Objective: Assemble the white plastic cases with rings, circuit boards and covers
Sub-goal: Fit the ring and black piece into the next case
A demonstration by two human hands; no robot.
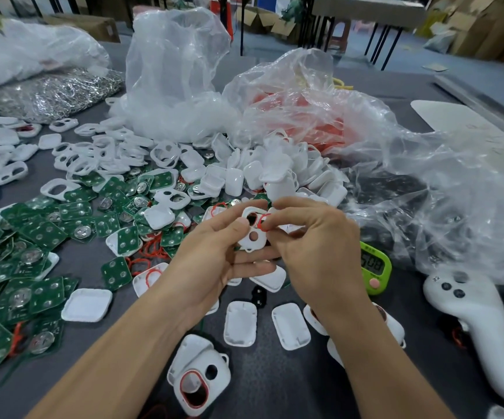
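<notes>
writing: green timer (375, 267) display reads roughly 5:08; white controller (480, 328) has "22" handwritten near its top. No brands legible.
white case (253, 235): two-hole piece, held up over the table between both hands, in front of the parts piles.
left hand (214, 252): thumb pinches the white case against fingers stretched out underneath.
right hand (311, 237): fingertips pinch the red ring (263, 222) at the case's upper hole; other fingers curled.
circuit boards (33, 237): green heap, left and centre-left, running to the left edge.
covers (274, 173): white pile behind the hands; two more lie flat just beyond the forearms.
finished case (199, 379): near edge, between the forearms, red ring fitted.
open room: bare strip of table (274, 385) between the forearms; timer and controller crowd the right.
plastic bags (178, 71): clear, crumpled, across back and right.
surface: dark grey, matte.
room: cardboard boxes (486, 25) and table legs behind.
</notes>
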